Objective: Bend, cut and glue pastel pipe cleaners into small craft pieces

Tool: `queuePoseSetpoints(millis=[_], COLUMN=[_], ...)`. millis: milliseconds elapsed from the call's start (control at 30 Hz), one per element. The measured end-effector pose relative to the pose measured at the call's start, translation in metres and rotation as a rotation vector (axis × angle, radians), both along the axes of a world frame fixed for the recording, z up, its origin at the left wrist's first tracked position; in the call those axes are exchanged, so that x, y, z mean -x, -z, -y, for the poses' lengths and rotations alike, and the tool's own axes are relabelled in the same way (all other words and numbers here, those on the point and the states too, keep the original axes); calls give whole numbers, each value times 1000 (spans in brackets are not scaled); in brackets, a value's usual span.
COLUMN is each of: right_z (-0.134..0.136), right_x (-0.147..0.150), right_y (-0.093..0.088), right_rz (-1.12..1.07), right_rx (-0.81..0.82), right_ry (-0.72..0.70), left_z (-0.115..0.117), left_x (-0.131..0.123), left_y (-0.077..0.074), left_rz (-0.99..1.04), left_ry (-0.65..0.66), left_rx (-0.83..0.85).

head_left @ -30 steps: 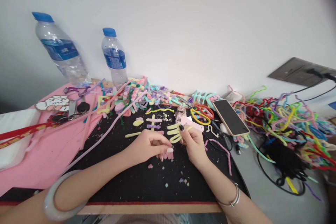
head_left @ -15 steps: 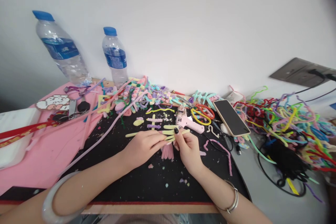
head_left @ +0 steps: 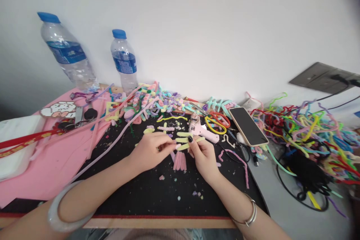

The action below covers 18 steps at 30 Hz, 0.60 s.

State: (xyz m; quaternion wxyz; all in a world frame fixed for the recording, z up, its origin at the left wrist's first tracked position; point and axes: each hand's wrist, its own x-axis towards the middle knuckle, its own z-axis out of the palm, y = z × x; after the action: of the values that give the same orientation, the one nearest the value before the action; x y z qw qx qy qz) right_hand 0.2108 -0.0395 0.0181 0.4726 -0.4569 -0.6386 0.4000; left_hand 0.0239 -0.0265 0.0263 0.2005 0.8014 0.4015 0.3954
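Note:
Over the black mat (head_left: 140, 198), my right hand (head_left: 205, 157) pinches a pale yellow pipe cleaner (head_left: 184, 146) between thumb and fingers. My left hand (head_left: 150, 150) is closed on a short pink pipe cleaner piece (head_left: 177, 146), whose tip lies close to the yellow one. Below the hands rests a fan of pink pipe cleaner pieces (head_left: 180, 161). More pale yellow pieces (head_left: 184, 134) lie just behind my fingers. A pink glue gun (head_left: 206, 132) is beyond my right hand. Part of a yellow and purple piece (head_left: 165, 128) is hidden by my left hand.
Two water bottles (head_left: 123, 60) stand by the wall. A heap of colourful pipe cleaners (head_left: 152, 101) fills the back; another tangle (head_left: 309, 123) lies right. Orange-handled scissors (head_left: 221, 119) and a phone (head_left: 249, 125) are nearby. A pink sheet (head_left: 64, 153) covers the left side.
My left hand has drawn slightly back and up from the yellow pipe cleaner, and a pink tip now shows at its fingers. My right hand stays almost in place.

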Motion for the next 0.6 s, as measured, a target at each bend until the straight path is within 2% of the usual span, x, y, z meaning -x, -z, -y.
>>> queuePoseSetpoints(millis=[67, 133, 300, 600], right_z=[-2, -2, -2, 1], right_x=[-3, -4, -4, -2], right_y=[0, 0, 0, -4], right_rz=[53, 121, 198, 229], right_rx=[-24, -49, -101, -1], right_ry=[-51, -128, -231, -332], left_z=[-4, -8, -13, -8], left_x=[4, 6, 5, -3], left_y=[-1, -1, -1, 2], left_rz=[48, 91, 42, 42], left_ry=[-85, -73, 226, 391], left_rx=[30, 64, 156, 426])
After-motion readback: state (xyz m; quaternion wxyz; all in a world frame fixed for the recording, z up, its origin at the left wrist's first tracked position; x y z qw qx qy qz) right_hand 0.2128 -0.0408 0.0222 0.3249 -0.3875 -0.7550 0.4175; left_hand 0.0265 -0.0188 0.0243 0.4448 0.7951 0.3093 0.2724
